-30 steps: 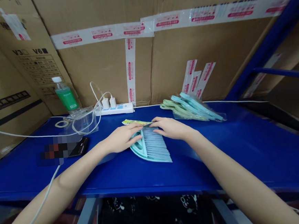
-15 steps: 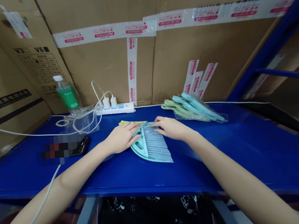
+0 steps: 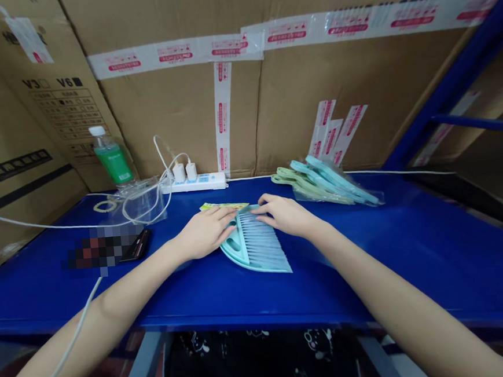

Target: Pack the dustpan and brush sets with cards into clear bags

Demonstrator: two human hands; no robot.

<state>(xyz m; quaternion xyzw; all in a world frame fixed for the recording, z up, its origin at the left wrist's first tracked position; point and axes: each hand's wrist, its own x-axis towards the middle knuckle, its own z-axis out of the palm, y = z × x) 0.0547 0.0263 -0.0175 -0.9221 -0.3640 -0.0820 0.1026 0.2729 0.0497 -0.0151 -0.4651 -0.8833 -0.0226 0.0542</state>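
Observation:
A pale teal comb-like brush (image 3: 256, 245) with long light-blue teeth lies flat on the blue table (image 3: 413, 245). My left hand (image 3: 205, 231) rests on its left side, fingers stretched flat over the handle end. My right hand (image 3: 286, 215) lies on its upper right part, fingers extended and pressed onto the teeth. A yellow-green card (image 3: 222, 206) pokes out from under the far end, just beyond my left fingertips.
A pile of bagged teal and green combs (image 3: 321, 183) lies at the back right. A white power strip (image 3: 194, 183) with chargers, cables, a clear bag (image 3: 142, 204) and a green bottle (image 3: 109, 156) stand at the back left. Cardboard boxes (image 3: 270, 94) wall the back.
Both hands have stayed on the brush with only slight shifts; the yellow-green card now shows a little less than one second ago.

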